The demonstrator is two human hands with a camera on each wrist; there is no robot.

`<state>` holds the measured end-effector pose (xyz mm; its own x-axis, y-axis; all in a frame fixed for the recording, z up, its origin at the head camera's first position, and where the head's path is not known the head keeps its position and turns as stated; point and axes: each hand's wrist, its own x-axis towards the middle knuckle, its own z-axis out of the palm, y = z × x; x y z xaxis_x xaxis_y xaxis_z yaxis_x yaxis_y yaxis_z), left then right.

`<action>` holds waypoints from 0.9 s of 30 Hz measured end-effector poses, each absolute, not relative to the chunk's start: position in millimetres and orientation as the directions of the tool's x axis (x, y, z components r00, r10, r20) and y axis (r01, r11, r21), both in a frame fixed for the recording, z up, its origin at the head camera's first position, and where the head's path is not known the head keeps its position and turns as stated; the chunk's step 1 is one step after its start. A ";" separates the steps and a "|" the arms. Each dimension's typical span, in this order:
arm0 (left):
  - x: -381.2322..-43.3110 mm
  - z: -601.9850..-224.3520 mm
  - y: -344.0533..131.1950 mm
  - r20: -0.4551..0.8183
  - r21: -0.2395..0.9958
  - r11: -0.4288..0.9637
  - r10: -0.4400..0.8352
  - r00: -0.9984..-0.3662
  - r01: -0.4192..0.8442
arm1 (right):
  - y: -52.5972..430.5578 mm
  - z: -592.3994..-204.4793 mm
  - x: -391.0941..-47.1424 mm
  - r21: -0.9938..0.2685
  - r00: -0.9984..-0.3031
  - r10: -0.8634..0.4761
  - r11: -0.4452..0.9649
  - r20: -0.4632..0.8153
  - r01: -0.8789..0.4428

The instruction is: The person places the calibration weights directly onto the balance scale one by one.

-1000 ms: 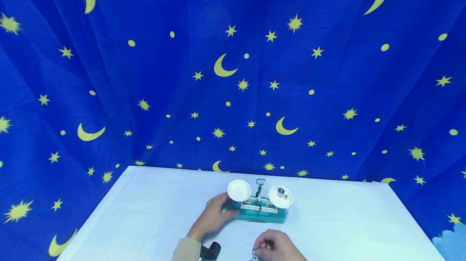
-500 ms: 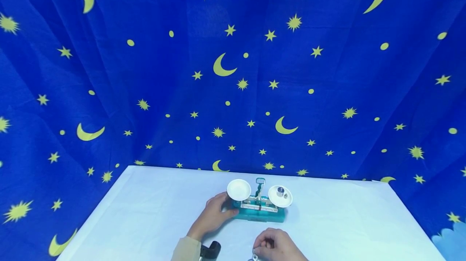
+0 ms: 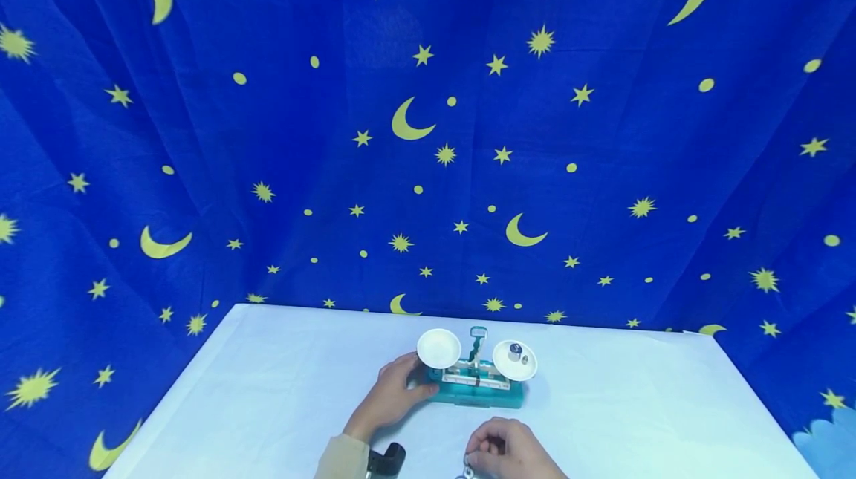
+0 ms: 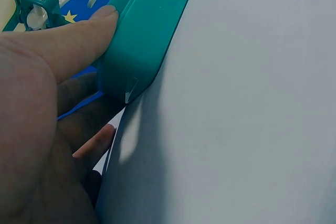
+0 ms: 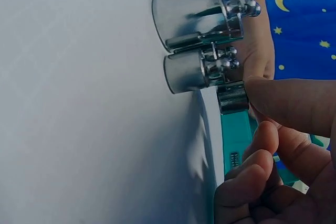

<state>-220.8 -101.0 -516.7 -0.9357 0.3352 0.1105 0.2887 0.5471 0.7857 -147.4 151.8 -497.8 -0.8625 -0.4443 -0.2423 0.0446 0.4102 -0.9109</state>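
A teal balance scale [image 3: 476,393] stands on the white table, with a white left pan [image 3: 439,349] and a white right pan [image 3: 508,372]. Two metal weights, a larger one [image 3: 516,353] and a smaller one [image 3: 524,360], sit in the right pan. My left hand [image 3: 394,395] grips the left end of the base, thumb in front and fingers behind. Close in front of the scale, my right hand [image 3: 508,451] pinches a small metal weight [image 5: 233,98] between thumb and forefinger, its other fingers curled. Beside it in the right wrist view are a medium weight [image 5: 186,72] and a large weight [image 5: 194,19].
The white table [image 3: 635,405] reaches back to a blue curtain [image 3: 301,130] with yellow moons and stars. A black device [image 3: 388,459] is by my left wrist, near a beige sleeve [image 3: 343,457].
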 end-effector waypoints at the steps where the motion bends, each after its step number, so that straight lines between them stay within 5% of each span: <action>1: -220.8 -516.7 -100.9 0.110 0.786 0.547 0.335 -0.936 0.288 | 151.9 -497.3 -147.4 -0.910 -0.863 -0.443 0.413 -0.244 0.045; 27: -220.7 -516.6 -100.6 0.102 0.780 0.558 0.334 -0.937 0.284 | 159.2 -482.4 -149.2 -0.911 -0.886 -0.405 0.410 -0.225 0.044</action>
